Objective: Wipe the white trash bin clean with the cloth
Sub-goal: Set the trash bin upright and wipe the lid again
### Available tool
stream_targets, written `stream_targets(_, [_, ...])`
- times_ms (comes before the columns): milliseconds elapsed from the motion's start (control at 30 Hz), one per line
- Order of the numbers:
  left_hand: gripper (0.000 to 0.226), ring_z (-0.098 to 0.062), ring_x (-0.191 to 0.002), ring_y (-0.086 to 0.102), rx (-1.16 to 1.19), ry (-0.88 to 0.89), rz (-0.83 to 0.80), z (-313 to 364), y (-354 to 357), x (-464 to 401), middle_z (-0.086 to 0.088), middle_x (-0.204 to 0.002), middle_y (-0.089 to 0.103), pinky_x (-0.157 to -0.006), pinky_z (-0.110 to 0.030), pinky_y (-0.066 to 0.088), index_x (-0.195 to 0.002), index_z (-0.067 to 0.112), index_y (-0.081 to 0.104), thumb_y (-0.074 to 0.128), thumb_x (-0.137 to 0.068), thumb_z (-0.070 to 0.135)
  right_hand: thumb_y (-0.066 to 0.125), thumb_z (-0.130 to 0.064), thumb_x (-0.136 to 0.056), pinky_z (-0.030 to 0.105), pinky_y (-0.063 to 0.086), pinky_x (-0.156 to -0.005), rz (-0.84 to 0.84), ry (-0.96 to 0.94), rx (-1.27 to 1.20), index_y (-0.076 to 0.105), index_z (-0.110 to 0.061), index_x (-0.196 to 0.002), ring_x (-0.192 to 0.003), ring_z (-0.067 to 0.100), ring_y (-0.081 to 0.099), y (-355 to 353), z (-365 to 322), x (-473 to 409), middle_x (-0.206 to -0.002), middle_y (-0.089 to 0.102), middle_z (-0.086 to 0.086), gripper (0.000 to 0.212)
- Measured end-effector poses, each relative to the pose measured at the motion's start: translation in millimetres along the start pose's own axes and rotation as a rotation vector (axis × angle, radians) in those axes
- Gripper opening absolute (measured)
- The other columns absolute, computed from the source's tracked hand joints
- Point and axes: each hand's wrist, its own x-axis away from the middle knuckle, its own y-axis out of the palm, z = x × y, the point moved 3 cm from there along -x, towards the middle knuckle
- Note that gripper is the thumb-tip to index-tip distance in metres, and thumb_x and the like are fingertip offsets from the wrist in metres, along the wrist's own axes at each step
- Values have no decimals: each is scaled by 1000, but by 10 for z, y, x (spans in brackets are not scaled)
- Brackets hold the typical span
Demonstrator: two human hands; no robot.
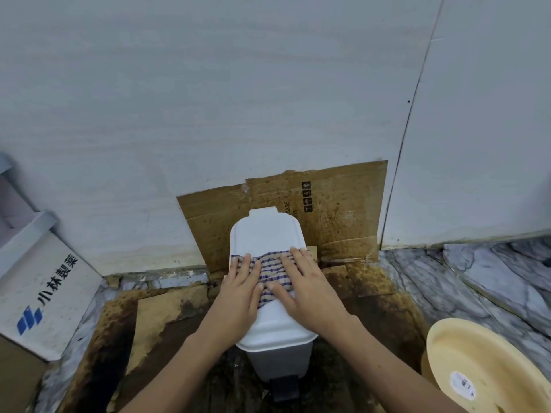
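1. Down on the floor, against the wall, I see the bin [269,234] standing on stained cardboard [155,311], its lid closed and facing up at me.
2. Both my hands lie flat on the cloth [272,274], which is spread across the middle of the lid. The left hand [241,289] has straight fingers set close together; the right hand [301,281] has straight fingers slightly fanned. Neither grips anything; they press.
3. My read: flat palms spread the pressure so the cloth drags evenly, and two hands keep it from bunching.
4. The cloth is thin woven fabric, beige with a blue check, wrinkled between my thumbs. The lid is smooth white plastic, a rounded rectangle with a raised rim and a hinge tab at the far end. A dark pedal [284,387] shows at the base.
5. More cardboard [337,210] leans on the wall behind, likely to catch splashes; it is spotted brown.
6. A pale yellow plate [477,365] sits to the right on marble flooring; a printed white box [44,293] stands left.
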Motion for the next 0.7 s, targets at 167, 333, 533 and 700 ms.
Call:
stream_targets(167, [56,-18,-159,-10,-143,-31,74,200,82,154,-3,-174,-5,-126,-32,-5,-166,17,6,25,-114,27,36,-43,-106,29,1,-123,36,-21,17,30,-13,-155,-154,18,12,10,-110,192,-165,24,5,58])
stream_targets(333, [55,-14,-160,3,-133,64,160,374,51,214,-1,-174,9,-125,-25,3,-165,18,21,37,-112,20,43,-36,-106,25,8,-122,30,-33,-41,41,-10,-150,-149,19,26,-274,-51,311,-158,38,7,51])
stream_targets(533, [48,-12,-158,17,129,242,239,1045,175,225,1,-170,24,-118,-15,9,-159,17,38,39,-112,21,48,-33,-104,25,21,-118,99,-14,-62,52,-10,-143,-139,19,40,-779,392,666,-149,49,6,45])
stream_targets(700, [45,-16,-156,22,230,425,243,1748,647,329,-5,-166,32,-124,-20,11,-154,8,46,45,-110,16,54,-34,-102,17,19,-115,161,71,-36,56,-11,-139,-137,19,44,-993,1042,1318,-145,54,6,45])
